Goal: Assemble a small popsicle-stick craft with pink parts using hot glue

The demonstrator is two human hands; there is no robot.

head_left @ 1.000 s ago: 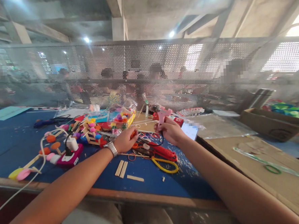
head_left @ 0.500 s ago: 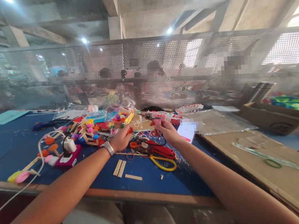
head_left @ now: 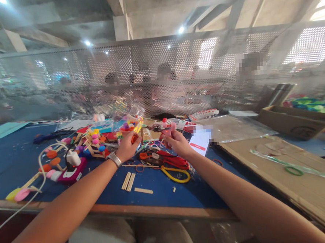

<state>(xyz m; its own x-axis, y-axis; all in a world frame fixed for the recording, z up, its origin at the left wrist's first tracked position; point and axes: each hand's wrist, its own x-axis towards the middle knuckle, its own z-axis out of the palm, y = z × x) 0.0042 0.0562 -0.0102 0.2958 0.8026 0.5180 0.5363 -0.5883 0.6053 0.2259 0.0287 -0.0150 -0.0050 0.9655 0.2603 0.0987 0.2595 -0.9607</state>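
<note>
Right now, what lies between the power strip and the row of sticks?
The left forearm, then a stretch of blue tabletop, as the head view shows.

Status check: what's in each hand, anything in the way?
Left grip closed on small orange round piece. Right grip holding pink plastic glue gun. Possible snag: thin yellow loop on blue tabletop.

One pink glue gun, one wristwatch, one phone, one power strip.
</note>
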